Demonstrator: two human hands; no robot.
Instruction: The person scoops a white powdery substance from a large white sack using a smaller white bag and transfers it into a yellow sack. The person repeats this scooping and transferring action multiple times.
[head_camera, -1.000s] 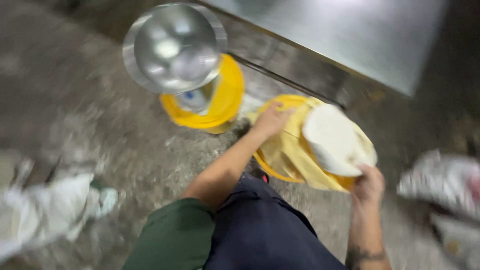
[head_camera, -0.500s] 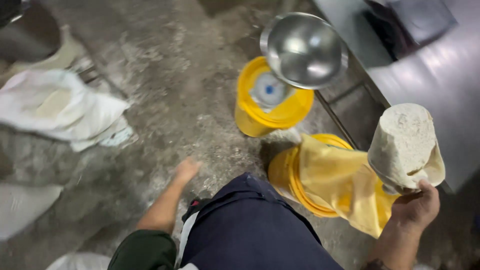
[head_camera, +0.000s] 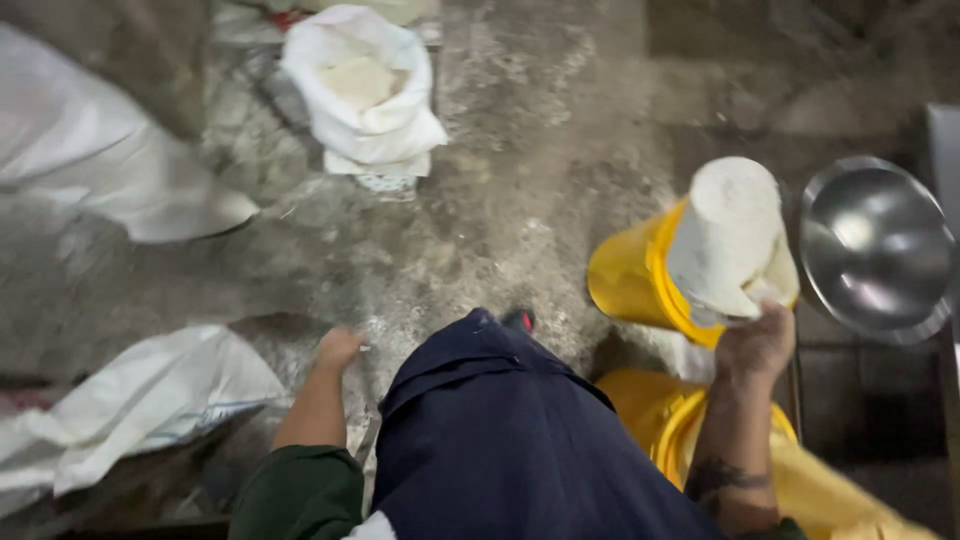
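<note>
Right hand (head_camera: 757, 345) clamps its fingers under a white dough lump (head_camera: 728, 238), holding it up in front of the tipped yellow bucket (head_camera: 630, 280); what's inside that bucket is hidden. The lump stands roughly upright, long axis running away from the person, flat end up. Right of the bucket, a steel bowl (head_camera: 875, 250), empty. Far left of it, the left hand (head_camera: 338, 348) hangs loose, curled, holding nothing. An open white sack (head_camera: 365, 85) holds pale powder.

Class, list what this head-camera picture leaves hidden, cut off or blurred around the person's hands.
- Right hand: fingertips hidden behind the white lump it holds.
- Left hand: blurred; grip unclear.
- Lower yellow bucket: inside hidden by the right forearm.
- Metal bowl: its support is out of sight.
- White sack: cut off by the left edge.
</note>
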